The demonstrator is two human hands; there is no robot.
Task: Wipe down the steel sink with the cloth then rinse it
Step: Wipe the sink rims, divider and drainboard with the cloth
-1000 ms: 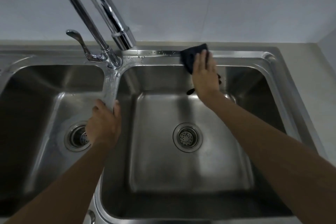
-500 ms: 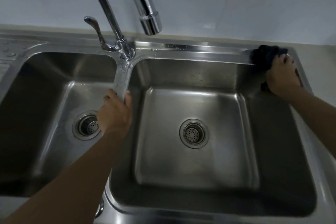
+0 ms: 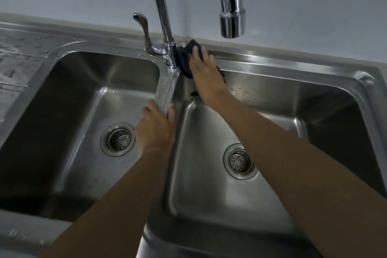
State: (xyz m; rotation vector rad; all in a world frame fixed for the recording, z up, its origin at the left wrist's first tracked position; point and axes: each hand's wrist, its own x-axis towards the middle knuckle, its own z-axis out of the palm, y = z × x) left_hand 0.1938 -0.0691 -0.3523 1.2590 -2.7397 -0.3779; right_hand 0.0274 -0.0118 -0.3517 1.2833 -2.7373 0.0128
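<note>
A double-bowl steel sink (image 3: pixel 293 63) fills the view. My right hand (image 3: pixel 206 73) presses a dark cloth (image 3: pixel 185 56) with straight fingers onto the back rim of the right bowl, right beside the base of the tap (image 3: pixel 167 48). Most of the cloth is hidden under the palm. My left hand (image 3: pixel 156 130) rests on the divider (image 3: pixel 166 90) between the two bowls, fingers curled over its left edge and thumb over the right. No water runs from the spout (image 3: pixel 232 25).
Each bowl has a round strainer drain, the left drain (image 3: pixel 117 139) and the right drain (image 3: pixel 239 161). The tap's lever (image 3: pixel 144 33) stands left of its stem. A wet drainboard (image 3: pixel 18 56) lies at the far left. Pale wall behind, grey counter (image 3: pixel 314 51) around.
My right hand slid the cloth along the back rim, out to the right corner and now back left to the tap base. My left hand stayed on the divider.
</note>
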